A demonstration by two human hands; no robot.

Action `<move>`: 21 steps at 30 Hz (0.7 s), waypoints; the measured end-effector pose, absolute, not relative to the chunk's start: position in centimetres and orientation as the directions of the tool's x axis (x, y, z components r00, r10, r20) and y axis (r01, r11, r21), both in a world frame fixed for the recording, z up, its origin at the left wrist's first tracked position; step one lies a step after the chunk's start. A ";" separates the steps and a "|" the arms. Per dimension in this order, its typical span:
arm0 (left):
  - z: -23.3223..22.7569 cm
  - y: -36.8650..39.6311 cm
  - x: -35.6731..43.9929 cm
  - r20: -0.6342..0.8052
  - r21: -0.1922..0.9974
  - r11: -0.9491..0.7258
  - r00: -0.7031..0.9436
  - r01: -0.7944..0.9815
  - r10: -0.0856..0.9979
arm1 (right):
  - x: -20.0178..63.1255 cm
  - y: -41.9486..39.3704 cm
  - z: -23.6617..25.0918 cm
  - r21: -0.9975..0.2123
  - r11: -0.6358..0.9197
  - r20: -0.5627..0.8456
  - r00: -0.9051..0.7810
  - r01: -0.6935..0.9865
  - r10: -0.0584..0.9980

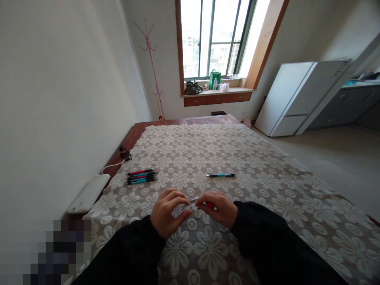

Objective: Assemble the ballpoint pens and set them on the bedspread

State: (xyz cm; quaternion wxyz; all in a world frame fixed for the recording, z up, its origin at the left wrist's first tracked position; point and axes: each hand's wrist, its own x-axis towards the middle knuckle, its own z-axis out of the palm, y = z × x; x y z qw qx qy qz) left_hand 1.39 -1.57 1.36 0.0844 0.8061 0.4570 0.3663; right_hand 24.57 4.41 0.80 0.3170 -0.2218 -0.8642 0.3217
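Observation:
Close to the table's near edge, my right hand (216, 206) is closed around a pen part whose red end (210, 205) shows between the fingers. A thin pale piece (193, 200), too small to make out clearly, sticks out from its fingertips towards the left. Facing it, my left hand (170, 211) is curved with thumb and forefinger apart, its fingertips close to that pale piece. Beyond my right hand lies a single blue and black pen (221, 175). A bunch of several red, blue and black pens (141, 177) rests beyond my left hand, to the left.
A flowered lace cloth (192, 148) covers the wooden table (137, 128). Along the left edge are a white flat box (89, 194) with a cable and a black plug (124, 152). A coat stand (152, 59), a window sill with bags and a white fridge (292, 95) stand beyond.

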 end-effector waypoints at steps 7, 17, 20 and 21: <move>0.9 -2.1 2.2 0.525 0.494 -0.605 0.340 0.624 0.780 | 23.8 3.5 0.5 -0.727 0.661 0.378 -0.695 0.186 0.611; 0.4 -2.1 2.1 0.534 0.433 -0.602 0.347 0.671 0.771 | 23.7 3.2 0.2 -0.701 0.695 0.413 -0.703 0.161 0.579; 0.5 -2.0 2.0 0.564 0.424 -0.593 0.313 0.684 0.764 | 24.0 3.0 1.0 -0.634 0.755 0.421 -0.742 0.171 0.522; 0.5 -2.0 2.0 0.569 0.418 -0.589 0.306 0.691 0.763 | 24.1 3.0 1.3 -0.611 0.773 0.428 -0.751 0.170 0.503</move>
